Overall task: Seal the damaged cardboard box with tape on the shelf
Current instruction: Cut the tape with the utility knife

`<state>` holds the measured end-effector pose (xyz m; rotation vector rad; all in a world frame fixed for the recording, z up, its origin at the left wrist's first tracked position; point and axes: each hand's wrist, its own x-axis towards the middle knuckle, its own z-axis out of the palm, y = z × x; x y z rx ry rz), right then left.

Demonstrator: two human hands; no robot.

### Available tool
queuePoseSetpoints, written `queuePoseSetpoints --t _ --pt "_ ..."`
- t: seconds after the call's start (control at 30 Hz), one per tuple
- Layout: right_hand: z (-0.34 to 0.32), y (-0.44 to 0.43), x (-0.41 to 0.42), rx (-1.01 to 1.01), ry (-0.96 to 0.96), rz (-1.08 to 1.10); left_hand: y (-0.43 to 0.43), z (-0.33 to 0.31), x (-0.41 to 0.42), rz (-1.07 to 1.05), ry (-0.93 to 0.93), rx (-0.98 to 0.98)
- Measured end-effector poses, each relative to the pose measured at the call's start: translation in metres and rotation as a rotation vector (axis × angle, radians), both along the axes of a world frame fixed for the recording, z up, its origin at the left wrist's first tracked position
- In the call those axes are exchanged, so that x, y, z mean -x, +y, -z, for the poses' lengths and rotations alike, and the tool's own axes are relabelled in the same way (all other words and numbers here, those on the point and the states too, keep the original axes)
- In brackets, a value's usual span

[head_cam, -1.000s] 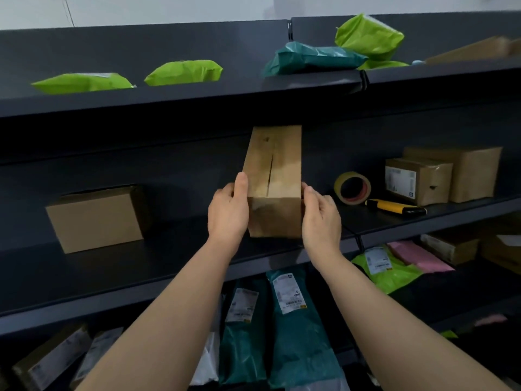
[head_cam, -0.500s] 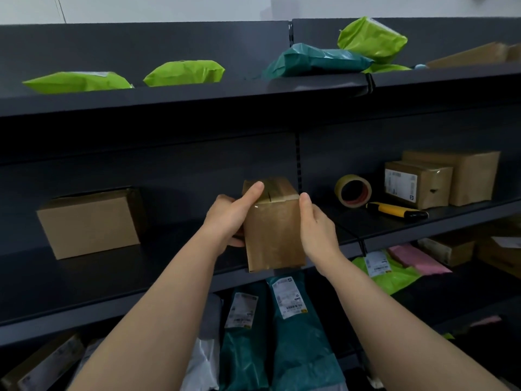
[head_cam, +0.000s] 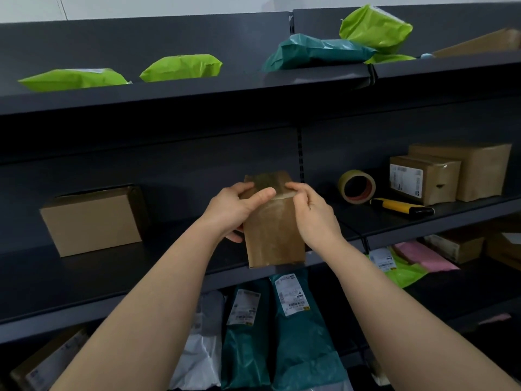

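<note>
At the front of the dark grey metal shelf (head_cam: pixel 169 266), a small brown cardboard box (head_cam: pixel 272 235) stands on end in both hands.
The box's long axis runs up and down, with its lower end at the shelf's front lip; whether it rests there cannot be told. The left hand (head_cam: pixel 234 210) curls round its upper left side, thumb across the glossy front face, and the right hand (head_cam: pixel 313 218) pinches the top right edge. The roll of tan packing tape (head_cam: pixel 356 186) stands on edge on the same shelf, right of the box and apart from it, so the right hand looks nearer for fetching it. A yellow-and-black utility knife (head_cam: pixel 400 207) lies just beside the roll.
</note>
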<state>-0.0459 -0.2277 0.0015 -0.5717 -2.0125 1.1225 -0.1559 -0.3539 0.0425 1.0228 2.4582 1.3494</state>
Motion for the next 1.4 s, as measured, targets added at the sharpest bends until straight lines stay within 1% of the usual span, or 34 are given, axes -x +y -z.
queuePoseSetpoints --t 0.07,0.1,0.2,0.23,0.3,0.4,0.5,0.63,0.73,0.77,0.8,0.87,0.9,0.93,1.0,1.03,1.1,1.13,1.17,1.27,1.33,1.4 --pt "0.000 0.002 0.001 -0.016 -0.009 0.010 0.000 -0.001 0.001 0.003 0.049 0.015" --pt "0.001 0.002 0.001 -0.026 -0.006 0.017 0.000 -0.001 0.002 -0.003 0.120 0.045" --pt "0.003 0.002 0.001 -0.085 -0.016 0.046 0.002 -0.002 0.008 -0.056 0.530 0.227" --pt "0.002 0.002 0.002 -0.105 -0.020 0.051 0.003 -0.003 0.009 -0.066 0.634 0.275" --pt "0.000 0.004 0.004 -0.129 -0.038 0.055 0.004 -0.003 0.012 -0.064 0.729 0.323" --pt "0.000 0.006 0.007 -0.147 -0.042 0.062 0.002 0.000 0.015 -0.040 0.768 0.339" --pt "0.002 0.007 0.008 -0.152 -0.033 0.066 -0.004 0.004 0.020 -0.005 0.730 0.268" --pt "0.006 0.004 0.007 -0.154 -0.014 0.053 -0.011 0.018 0.017 -0.044 0.677 0.161" --pt "0.018 0.005 0.006 -0.059 0.004 0.017 -0.013 0.027 0.016 -0.066 0.624 0.053" --pt "0.028 0.006 0.005 -0.030 -0.031 0.002 -0.014 0.032 0.018 -0.059 0.581 0.060" --pt "0.040 0.005 0.004 -0.045 -0.103 -0.010 -0.014 0.041 0.020 -0.050 0.551 0.114" --pt "0.065 0.002 0.002 -0.158 -0.268 -0.015 -0.014 0.071 0.025 -0.044 0.520 0.275" --pt "0.073 0.001 0.002 -0.213 -0.306 -0.018 -0.015 0.085 0.026 -0.058 0.477 0.287" --pt "0.076 0.002 0.002 -0.237 -0.318 -0.030 -0.015 0.093 0.028 -0.067 0.407 0.245" --pt "0.073 0.004 0.003 -0.233 -0.345 -0.063 -0.012 0.093 0.030 -0.042 0.236 0.099" --pt "0.069 0.007 0.004 -0.187 -0.354 -0.085 -0.010 0.088 0.029 -0.012 0.131 0.002" --pt "0.064 0.012 0.004 0.035 -0.268 -0.156 -0.004 0.075 0.025 0.038 -0.046 -0.193" --pt "0.061 0.013 0.003 0.155 -0.190 -0.187 0.000 0.071 0.022 0.062 -0.073 -0.243" --pt "0.059 0.013 0.002 0.225 -0.120 -0.204 0.004 0.069 0.018 0.086 -0.063 -0.263" --pt "0.054 0.015 -0.006 0.270 0.035 -0.144 0.017 0.072 0.005 0.126 -0.034 -0.376" --pt "0.052 0.019 -0.016 0.247 0.133 -0.085 0.028 0.076 -0.005 0.164 -0.042 -0.460" --pt "0.051 0.026 -0.027 0.233 0.207 -0.063 0.039 0.080 -0.014 0.208 -0.062 -0.492"
